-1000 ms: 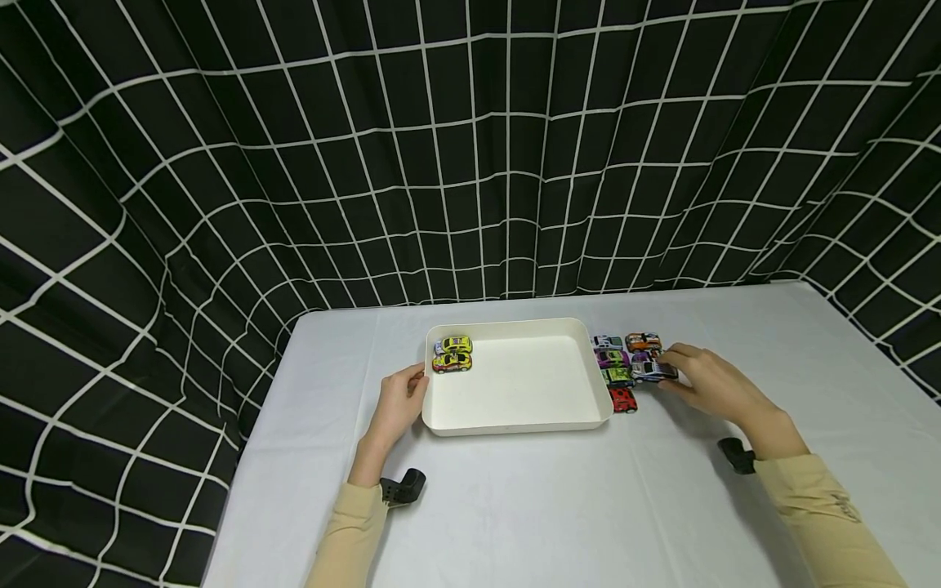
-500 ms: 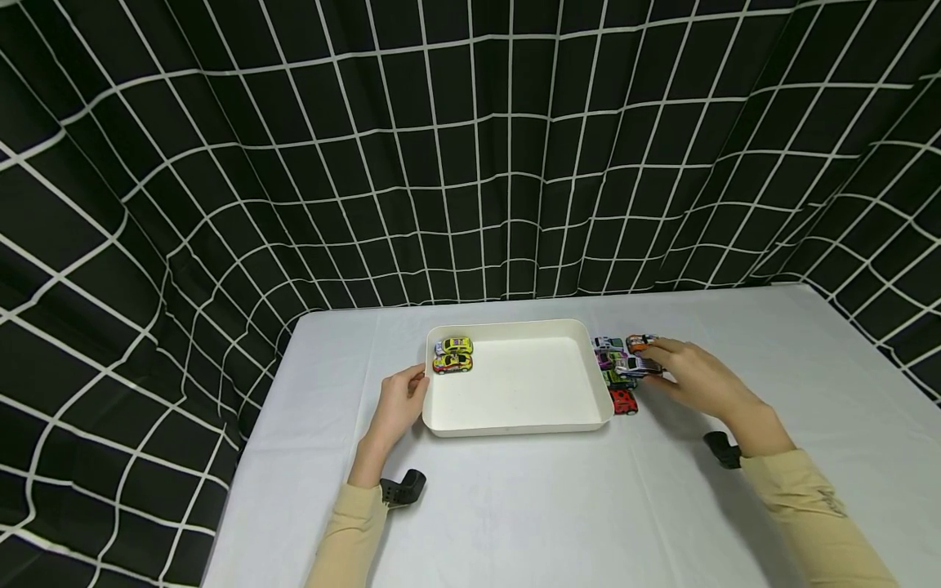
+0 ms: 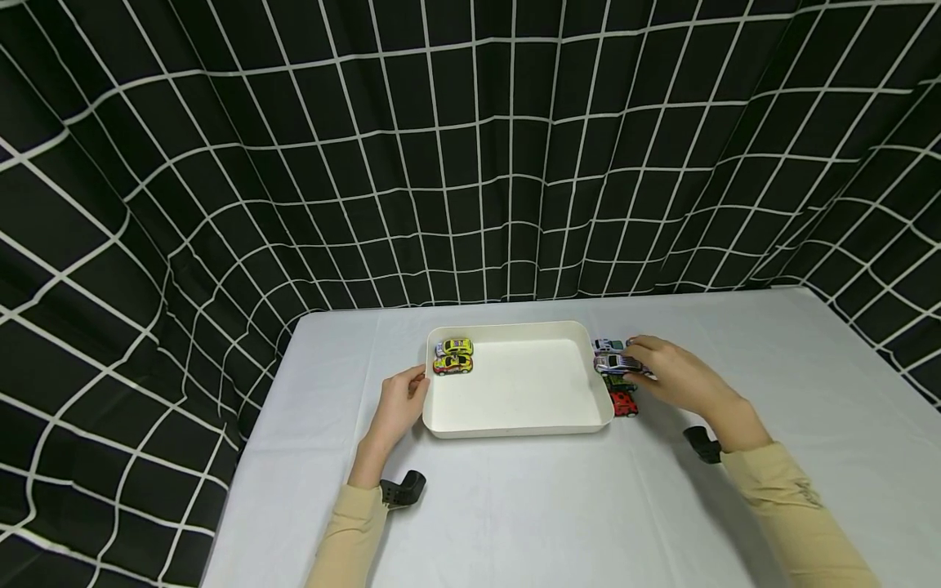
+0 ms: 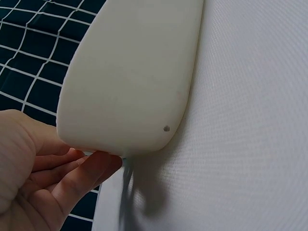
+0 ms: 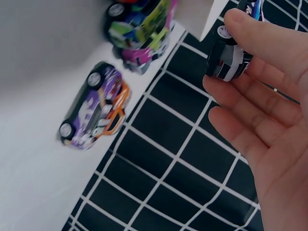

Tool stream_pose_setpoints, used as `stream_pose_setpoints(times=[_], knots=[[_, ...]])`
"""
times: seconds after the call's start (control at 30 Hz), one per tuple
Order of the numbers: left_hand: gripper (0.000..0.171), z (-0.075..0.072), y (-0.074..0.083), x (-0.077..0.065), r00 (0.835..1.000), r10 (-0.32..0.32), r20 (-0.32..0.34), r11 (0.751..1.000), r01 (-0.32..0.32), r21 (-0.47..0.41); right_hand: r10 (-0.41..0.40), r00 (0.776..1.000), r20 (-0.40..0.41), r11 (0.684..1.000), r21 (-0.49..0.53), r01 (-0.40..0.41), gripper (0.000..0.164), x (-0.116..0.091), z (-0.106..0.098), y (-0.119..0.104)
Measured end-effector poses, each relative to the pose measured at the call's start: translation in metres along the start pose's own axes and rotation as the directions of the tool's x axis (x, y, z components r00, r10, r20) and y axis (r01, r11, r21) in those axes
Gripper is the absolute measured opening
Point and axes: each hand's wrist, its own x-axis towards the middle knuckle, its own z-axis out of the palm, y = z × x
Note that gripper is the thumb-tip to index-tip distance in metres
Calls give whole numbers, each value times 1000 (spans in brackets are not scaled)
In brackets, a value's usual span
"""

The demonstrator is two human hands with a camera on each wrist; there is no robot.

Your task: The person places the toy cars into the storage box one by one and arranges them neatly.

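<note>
My left hand [image 3: 399, 402] holds the left end of a shallow white tray [image 3: 532, 384]; in the left wrist view its fingers [image 4: 91, 173] meet the tray's end wall. My right hand [image 3: 680, 376] pinches a silver toy car [image 3: 616, 364] between thumb and fingers, over the cars beside the tray's right side. From the right wrist, this toy car [image 5: 231, 60] shows its black underside and a wheel, partly covered by the thumb. Two yellow toy cars, one plain yellow [image 3: 457, 347] and one with red [image 3: 452, 365], sit at the tray's back left.
Against the tray's right side are a pale car [image 3: 607, 345], a green car [image 3: 620, 384] and a red car [image 3: 625, 403]. A purple car [image 5: 91, 113] and an orange car [image 5: 119, 113] stand side by side in the right wrist view. A black gridded curtain [image 3: 507, 163] hangs behind the table.
My right hand has carried the silver car leftward from the right-hand cars to beside the tray's right wall. My left hand stays at the tray's end.
</note>
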Motion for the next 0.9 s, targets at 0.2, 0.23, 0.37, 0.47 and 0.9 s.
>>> stream_pose_setpoints(times=[0.2,0.23,0.37,0.47,0.9], knots=[[28,0,-1,0,1000,1,1,1000,-1,5,-31,999,-17,1000,2,31,27,10,4,-6],[28,0,-1,1,1000,2,1,1000,-2,5,-37,999,-16,999,3,37,26,12,5,-7],[28,0,0,0,1000,5,0,1000,-5,3,-35,999,1,999,16,35,25,18,6,-13],[28,0,-1,0,1000,1,4,1000,-1,-2,-14,1000,24,1000,20,13,24,23,8,-17],[27,0,1,0,1000,3,-2,1000,-3,13,-24,995,97,999,29,21,22,46,20,-29]])
